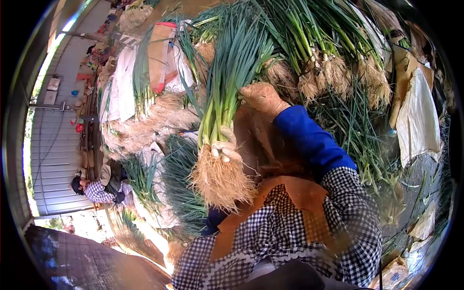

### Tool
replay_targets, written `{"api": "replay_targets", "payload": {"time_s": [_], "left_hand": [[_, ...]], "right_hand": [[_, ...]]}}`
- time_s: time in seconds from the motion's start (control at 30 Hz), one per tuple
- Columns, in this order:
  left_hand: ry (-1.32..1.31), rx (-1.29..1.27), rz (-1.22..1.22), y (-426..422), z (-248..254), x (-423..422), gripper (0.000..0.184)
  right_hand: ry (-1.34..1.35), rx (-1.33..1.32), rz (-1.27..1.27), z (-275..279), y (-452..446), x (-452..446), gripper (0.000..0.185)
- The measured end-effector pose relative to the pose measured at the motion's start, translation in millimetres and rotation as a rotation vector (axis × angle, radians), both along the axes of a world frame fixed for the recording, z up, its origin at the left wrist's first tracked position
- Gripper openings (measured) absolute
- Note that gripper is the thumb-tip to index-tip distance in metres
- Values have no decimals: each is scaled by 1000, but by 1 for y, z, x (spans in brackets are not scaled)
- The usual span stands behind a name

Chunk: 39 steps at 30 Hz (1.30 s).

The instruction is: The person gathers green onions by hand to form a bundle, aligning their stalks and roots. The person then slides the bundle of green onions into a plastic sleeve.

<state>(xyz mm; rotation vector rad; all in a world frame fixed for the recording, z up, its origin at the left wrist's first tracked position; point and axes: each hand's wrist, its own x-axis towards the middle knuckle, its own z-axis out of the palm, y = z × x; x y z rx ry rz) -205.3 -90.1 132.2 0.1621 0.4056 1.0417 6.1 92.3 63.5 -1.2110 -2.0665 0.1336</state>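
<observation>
A large bunch of green onions [220, 113] hangs roots down in front of the body, its long leaves spreading upward and its pale, stringy roots at the bottom. My left hand [226, 146] is wrapped round the white stem bases just above the roots; only its fingers show, and the bunch hides its palm and wrist. My right hand [263, 99], tan and gloved-looking, is closed at the right edge of the same bunch, higher up where stems turn to leaves. Its fingertips are partly hidden by the greens.
More onion bunches [333, 72] lie at the upper right, with loose leaves [357, 125] below them. Rooted piles [154, 118] and pale sacks [121, 84] are at the left. Another person [99, 191] is at the far left. A white sack [419, 118] lies at the right.
</observation>
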Motion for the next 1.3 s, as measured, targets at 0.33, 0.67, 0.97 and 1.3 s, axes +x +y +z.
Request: {"api": "replay_targets", "payload": {"time_s": [0.33, 0.67, 0.97, 1.3], "left_hand": [[-38, -13, -4, 1, -7, 3, 69], [-65, 2, -11, 3, -11, 14, 70], [-105, 11, 8, 1, -19, 14, 71], [-91, 21, 7, 1, -19, 15, 72]], "right_hand": [[107, -1022, 382, 22, -97, 84, 54], [1032, -1146, 774, 63, -159, 79, 35], [-188, -737, -462, -37, -184, 221, 33], [501, -914, 364, 0, -37, -4, 60]]}}
